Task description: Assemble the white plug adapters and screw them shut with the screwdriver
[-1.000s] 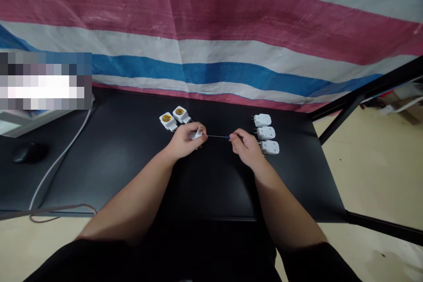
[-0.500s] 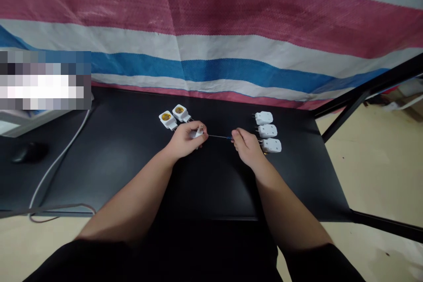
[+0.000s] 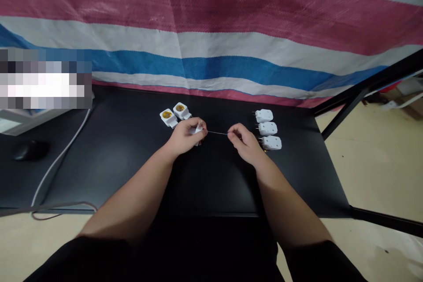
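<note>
My left hand (image 3: 185,135) is closed around a small white plug-like socket part (image 3: 198,130) near the middle of the black table (image 3: 125,158). My right hand (image 3: 243,142) pinches the blue handle of a thin screwdriver (image 3: 218,133), whose shaft points left into the part. Two white socket adapters with yellow centres (image 3: 174,113) lie just behind my left hand. Three white plug adapters (image 3: 268,128) sit in a column right of my right hand.
A striped red, white and blue tarp (image 3: 211,39) hangs behind the table. A dark mouse (image 3: 30,150) and a white cable (image 3: 59,158) lie at the left. A black frame bar (image 3: 366,88) slants at the right; beige floor lies beyond.
Both hands stayed on the part and screwdriver. My right hand shifted slightly left and its fingers turned on the handle. The view rose a little.
</note>
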Demonstrator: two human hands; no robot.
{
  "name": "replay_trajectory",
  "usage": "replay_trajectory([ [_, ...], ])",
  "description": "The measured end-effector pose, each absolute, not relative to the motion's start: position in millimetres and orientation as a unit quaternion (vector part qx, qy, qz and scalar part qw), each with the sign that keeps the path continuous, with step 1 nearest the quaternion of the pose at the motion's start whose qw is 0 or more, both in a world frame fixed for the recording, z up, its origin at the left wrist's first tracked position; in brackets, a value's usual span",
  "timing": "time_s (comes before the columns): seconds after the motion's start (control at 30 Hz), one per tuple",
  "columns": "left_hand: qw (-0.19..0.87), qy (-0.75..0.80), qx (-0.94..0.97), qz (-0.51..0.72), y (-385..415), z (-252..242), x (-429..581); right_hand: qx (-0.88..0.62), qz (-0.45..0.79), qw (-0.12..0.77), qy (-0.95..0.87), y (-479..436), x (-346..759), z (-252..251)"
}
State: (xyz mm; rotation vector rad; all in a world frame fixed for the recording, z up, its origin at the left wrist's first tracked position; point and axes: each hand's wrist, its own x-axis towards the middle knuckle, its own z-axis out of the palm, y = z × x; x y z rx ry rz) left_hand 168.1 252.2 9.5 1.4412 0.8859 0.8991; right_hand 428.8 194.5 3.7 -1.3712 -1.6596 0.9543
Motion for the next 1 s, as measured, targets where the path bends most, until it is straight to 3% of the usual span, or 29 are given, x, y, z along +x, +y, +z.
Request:
replay_trajectory([
  [0.37,0.552,0.367,0.653,0.366,251,9,169,-0.562,0.387,0.375,-0.628,198,430,0],
  [0.73,0.744,0.399,0.292,0.45,256,23,175,-0.53,0.298,0.439,-0.662,194,437,9],
  [1.0,0.782,0.366,0.26,0.433,256,26,173,-0.513,0.315,0.437,-0.668,192,433,6],
])
